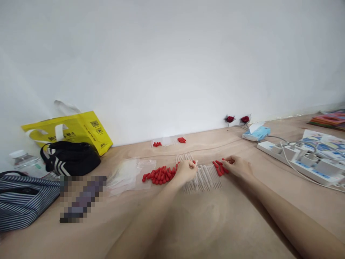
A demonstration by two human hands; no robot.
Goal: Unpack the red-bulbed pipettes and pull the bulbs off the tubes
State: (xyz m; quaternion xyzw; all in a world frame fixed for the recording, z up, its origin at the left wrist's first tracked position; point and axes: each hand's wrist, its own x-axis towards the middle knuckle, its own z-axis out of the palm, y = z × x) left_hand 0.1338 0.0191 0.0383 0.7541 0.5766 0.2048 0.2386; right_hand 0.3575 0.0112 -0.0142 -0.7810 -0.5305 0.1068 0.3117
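Observation:
My left hand is closed in a fist around a thin clear tube, its tip poking out near the thumb. It rests over a row of clear plastic tubes lying on the tan table. A heap of small red rubber caps lies just left of that hand. My right hand pinches one red cap at the edge of a smaller cluster of red caps beside the tubes.
Clear plastic bags lie left of the caps. A yellow bag, black bag and striped bag sit at left. Right side holds a power strip with cables, a tissue pack, two red roses and booklets.

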